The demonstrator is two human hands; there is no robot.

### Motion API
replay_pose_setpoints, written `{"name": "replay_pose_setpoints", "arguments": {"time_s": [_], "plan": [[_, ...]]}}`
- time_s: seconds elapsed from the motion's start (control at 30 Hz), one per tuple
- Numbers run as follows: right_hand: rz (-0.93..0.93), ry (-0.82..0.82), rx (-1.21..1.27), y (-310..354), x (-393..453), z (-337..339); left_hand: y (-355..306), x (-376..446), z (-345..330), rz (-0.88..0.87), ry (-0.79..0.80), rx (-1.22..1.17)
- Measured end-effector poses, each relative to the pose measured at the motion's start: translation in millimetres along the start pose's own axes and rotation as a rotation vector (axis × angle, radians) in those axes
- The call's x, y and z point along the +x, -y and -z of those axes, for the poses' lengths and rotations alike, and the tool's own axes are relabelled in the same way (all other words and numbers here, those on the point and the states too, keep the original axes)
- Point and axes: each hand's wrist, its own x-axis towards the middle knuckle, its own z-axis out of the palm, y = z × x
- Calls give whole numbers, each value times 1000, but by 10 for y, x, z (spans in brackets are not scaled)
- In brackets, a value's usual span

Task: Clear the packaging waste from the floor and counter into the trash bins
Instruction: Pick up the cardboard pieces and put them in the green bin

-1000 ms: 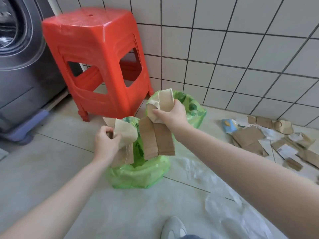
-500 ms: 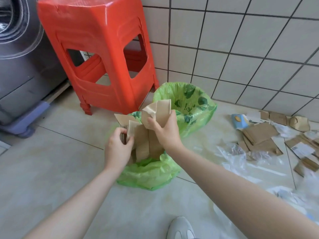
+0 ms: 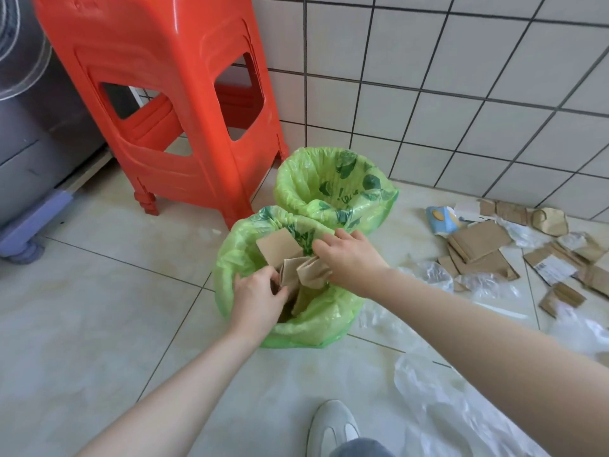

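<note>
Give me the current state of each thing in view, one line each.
Near bin: lined green, cardboard being pushed in.
Far bin: lined green, open, contents not visible.
Cardboard pieces: partly inside near bin, sticking up.
Left hand: grips cardboard.
Right hand: grips cardboard.
Floor cardboard: scattered flat by wall.
Clear plastic wrap: crumpled on floor.
Blue packet: lying on floor.
Red stool: upright.

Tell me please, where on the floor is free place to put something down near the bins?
Bare tile lies left of the near bin, between it, the red stool and the washing machine. Right of the bins it is crowded: cardboard scraps by the wall and clear plastic film nearer the shoe.
</note>
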Motion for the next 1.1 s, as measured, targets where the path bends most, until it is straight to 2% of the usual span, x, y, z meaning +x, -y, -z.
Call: {"name": "replay_pose_setpoints", "arguments": {"time_s": [0.07, 0.13, 0.27, 0.3, 0.37, 0.47, 0.57, 0.7, 0.8, 1.0, 1.1], "plan": [[9, 42, -106, -35, -38, -30, -76, -11, -30, -1, 42, 9], [-29, 59, -91, -29, -57, -55, -125, 4, -20, -33, 43, 78], [30, 21, -47, -10, -74, -116, -138, 54, 35, -158, -65, 313], [46, 15, -51, -9, -83, -125, -123, 72, 51, -166, -40, 394], [69, 37, -38, -6, -97, -120, -87, 105, 68, -146, 108, 543], [81, 80, -8, 3, -104, -46, -57, 139, 52, -184, 308, 648], [94, 93, 24, -33, -125, 43, -117, 157, 84, -176, 361, 610], [83, 123, 106, -195, -273, 208, -298, 148, 235, -165, 249, 607], [45, 160, 167, -358, -497, 376, -543, 108, 321, -216, 208, 497], [-68, 257, 219, -796, -1203, 518, -1141, -121, 108, -386, 242, 342], [-138, 301, 224, -1048, -1693, 498, -1359, -245, -203, -437, 333, 259]]}}
